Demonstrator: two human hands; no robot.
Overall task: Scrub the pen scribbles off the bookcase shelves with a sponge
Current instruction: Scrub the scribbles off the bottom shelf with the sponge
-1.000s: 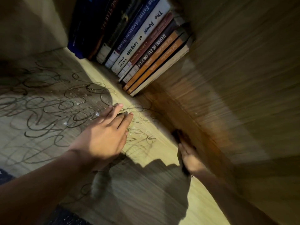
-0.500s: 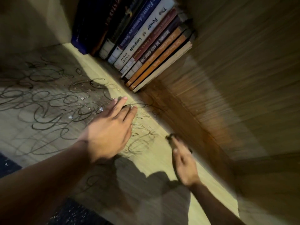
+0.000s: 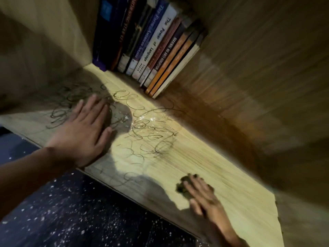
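Sponge (image 3: 184,187): dark, pinned flat under the right hand (image 3: 204,198), straight fingers pressing it to scrub, near the shelf (image 3: 231,184) front edge.
Scribbles (image 3: 147,129): looping across the shelf, mostly unscrubbed.
Left hand (image 3: 85,136): flat, fingers extended, bracing.
Books (image 3: 151,45): behind.

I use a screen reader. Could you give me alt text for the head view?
A right hand presses a dark sponge onto a pen-scribbled wooden shelf, while the left hand lies flat on the scribbles. Books stand behind.
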